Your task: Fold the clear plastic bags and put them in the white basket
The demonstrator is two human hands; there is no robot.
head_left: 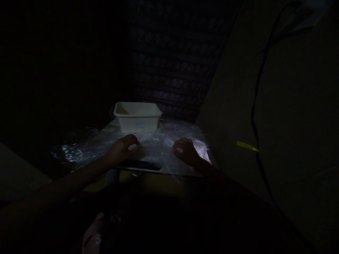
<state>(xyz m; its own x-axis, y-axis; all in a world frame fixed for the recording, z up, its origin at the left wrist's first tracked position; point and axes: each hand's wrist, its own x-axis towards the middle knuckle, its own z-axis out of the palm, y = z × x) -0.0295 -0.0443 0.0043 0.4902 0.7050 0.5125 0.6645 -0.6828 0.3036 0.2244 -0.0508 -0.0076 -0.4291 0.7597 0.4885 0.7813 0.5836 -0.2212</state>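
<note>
Clear plastic film [156, 141] lies crumpled over a small table [189, 171]. On the left, my left hand [123, 150] pinches the film between thumb and fingers. Across a short gap, my right hand [185, 151] pinches the same film, its fingers curled. The film between the two hands looks drawn fairly straight. Behind them a white rectangular tub [139, 121] stands upright on the table. A dark flat object [143, 164] lies along the front edge by my left wrist; what it is cannot be made out.
More shiny plastic [70, 153] hangs at the table's left. A pinkish-white bright item [201, 148] lies beyond my right hand. On the right, a dark cable [254, 120] with a yellow tag [246, 145] runs down a panel. The surroundings are very dark.
</note>
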